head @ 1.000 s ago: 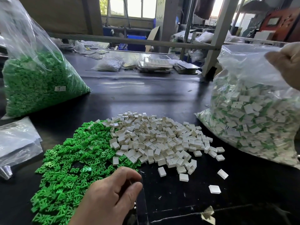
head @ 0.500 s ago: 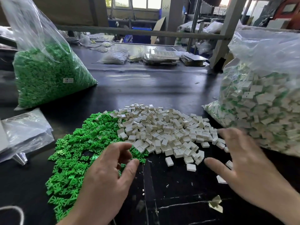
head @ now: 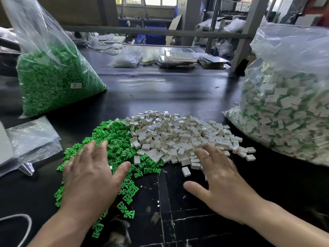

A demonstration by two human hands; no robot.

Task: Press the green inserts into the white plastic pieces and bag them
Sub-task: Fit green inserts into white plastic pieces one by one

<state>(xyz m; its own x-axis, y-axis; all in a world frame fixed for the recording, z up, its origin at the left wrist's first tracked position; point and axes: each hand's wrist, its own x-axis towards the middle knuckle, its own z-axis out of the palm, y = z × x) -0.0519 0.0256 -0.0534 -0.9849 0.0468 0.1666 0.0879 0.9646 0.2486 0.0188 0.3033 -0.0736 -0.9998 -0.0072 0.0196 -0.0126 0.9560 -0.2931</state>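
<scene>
left hand (head: 90, 177): flat, fingers spread, on small green plastic inserts (head: 114, 139)
right hand (head: 220, 177): flat, fingers spread, on small white plastic pieces (head: 178, 134)

Loose green inserts (head: 115, 141) are lying in a flat heap, touching a mound of white pieces (head: 178, 136) on its right. A clear bag (head: 288, 111) of joined pieces is sitting further right.

Bare left hand (head: 90, 177), bare right hand (head: 222, 180), bare forearms (head: 58, 229)

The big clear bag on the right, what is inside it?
White plastic pieces with green showing between them fill the clear bag. Those deeper inside are covered by the outer ones.
</scene>
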